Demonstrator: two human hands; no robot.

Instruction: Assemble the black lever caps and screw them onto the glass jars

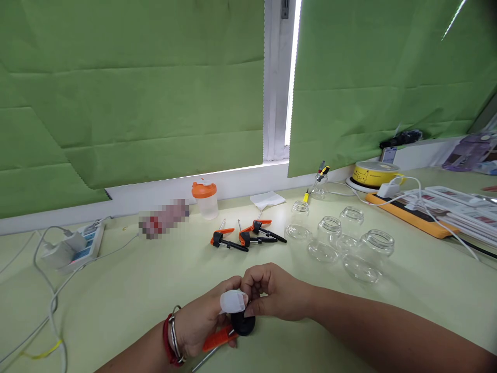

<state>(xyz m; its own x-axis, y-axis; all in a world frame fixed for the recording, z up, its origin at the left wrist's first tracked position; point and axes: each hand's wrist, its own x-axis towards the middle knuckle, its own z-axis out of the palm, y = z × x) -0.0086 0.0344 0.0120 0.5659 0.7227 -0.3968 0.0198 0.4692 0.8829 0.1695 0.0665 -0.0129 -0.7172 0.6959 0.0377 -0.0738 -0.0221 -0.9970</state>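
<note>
Far left, worktop [128, 282]: white power strip [90, 248] with plugs in it, grey and white cables [52, 305] trailing toward the near edge, a yellow tie [48, 354] on them. Next, a pinkish item [165, 218] with a red band, pixelated, identity unclear; lies close to the wall.

Left hand [207, 316], low in the view, closed round a black-and-orange piece [243, 323]; red cord and silver bangles at the wrist, white wrap [232, 301] on the thumb. The piece sits between both hands near the front of the worktop: round black part up, orange part angled down to the left. Metal rod [205, 358] slants below it; whether joined, cannot tell.

Behind, a clear cup [208, 207] with orange lid, upright. Then three black-and-orange tools [230, 243] lying in a loose row, thin metal rods showing.

Right hand [274, 292]: narrow grip, thumb and fingers drawn together at the top of the black part, close against the left thumb.

Beyond, a white paper [267, 200] near the wall. Rightward, four open glass jars [324, 241] grouped upright; farther back, another jar [319, 191] with screwdrivers [323, 172] standing in it. Then a yellow round container [375, 174], orange power strip [411, 216] with white plugs, flat white packs [462, 207], and a purple translucent bottle [468, 150] at far right.
</note>
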